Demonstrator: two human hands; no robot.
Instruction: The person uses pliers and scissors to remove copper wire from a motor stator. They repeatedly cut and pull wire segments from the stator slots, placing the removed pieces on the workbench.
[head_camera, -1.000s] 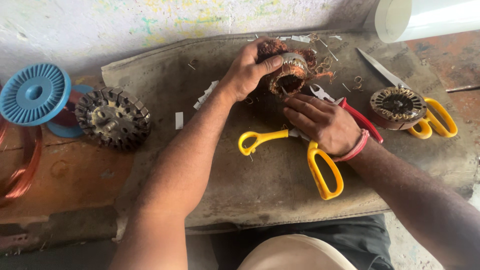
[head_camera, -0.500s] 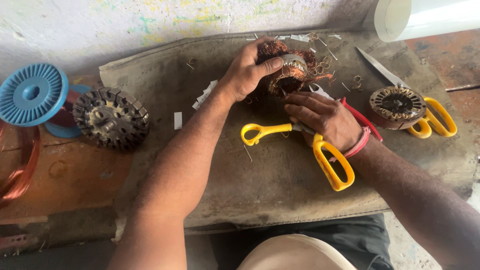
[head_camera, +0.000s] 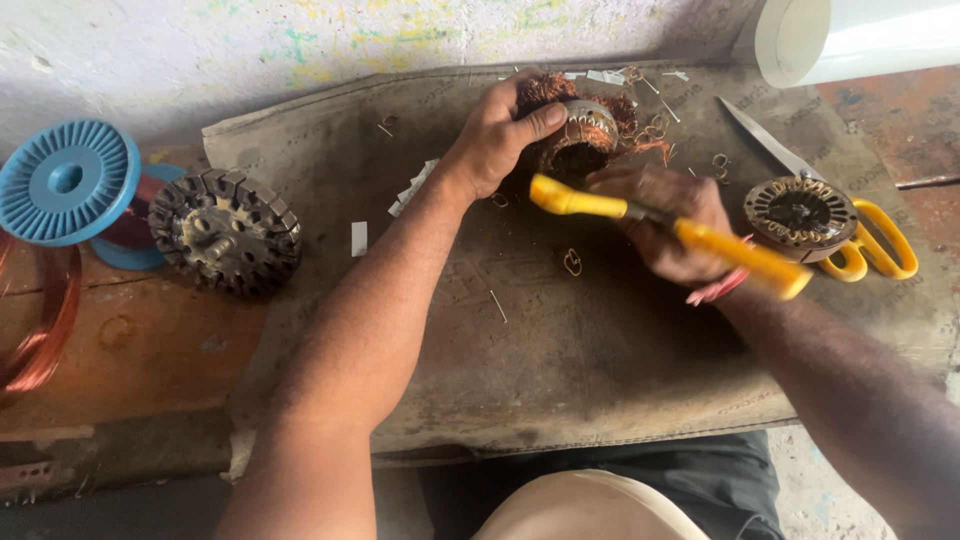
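Head view looks down on a worn grey mat (head_camera: 560, 370) spread over a workbench, with the person's left hand (head_camera: 497, 140) wrapped around a wound stator (head_camera: 580, 135) near the mat's far edge, thumb pressed across its metal core and fingers curled behind the tangled copper windings. Right hand (head_camera: 668, 222) is closed around a pair of yellow-handled snips (head_camera: 660, 225), lifted just off the mat and blurred, the handles running across the fist; whether the blades are apart or together I cannot tell, since the hand hides them. The step in hand looks like cutting the old copper coils out of the stator, and the next move seems to call for bringing the blade tips into the winding bundle while the left hand keeps the core from rolling. A second small stator (head_camera: 800, 212) sits near the mat's right edge on yellow-handled scissors (head_camera: 860, 235). Off the mat's left edge lie a bare laminated stator core (head_camera: 226, 232) and a blue spool (head_camera: 68, 182) of copper wire. Wire clippings and white paper scraps (head_camera: 412, 188) litter the mat.
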